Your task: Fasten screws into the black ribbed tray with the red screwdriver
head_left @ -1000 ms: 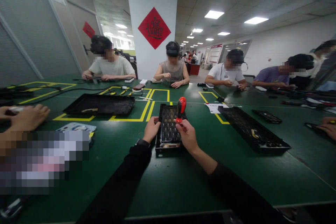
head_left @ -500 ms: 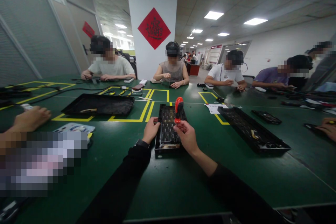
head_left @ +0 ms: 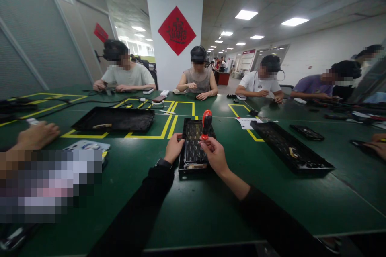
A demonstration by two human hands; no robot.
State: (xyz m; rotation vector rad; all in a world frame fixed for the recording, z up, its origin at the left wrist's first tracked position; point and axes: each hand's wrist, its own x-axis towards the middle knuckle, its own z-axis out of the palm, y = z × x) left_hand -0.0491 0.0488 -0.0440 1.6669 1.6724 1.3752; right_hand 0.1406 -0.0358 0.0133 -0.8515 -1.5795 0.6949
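A black tray-like casing with rows of small parts inside lies on the green table in front of me. My left hand grips its left edge, thumb on the rim. Over its right side, my right hand pinches a screwdriver with a red and black handle, just below the handle. The screwdriver stands nearly upright, and its tip is hidden behind my fingers.
Another black tray lies at the left and a long one at the right, near a white paper. Cables cross the left side. Several people sit around the green table; a person's hand is at the left.
The view has shifted very slightly. My left hand stays on the casing and my right hand still holds the screwdriver, with little visible movement.
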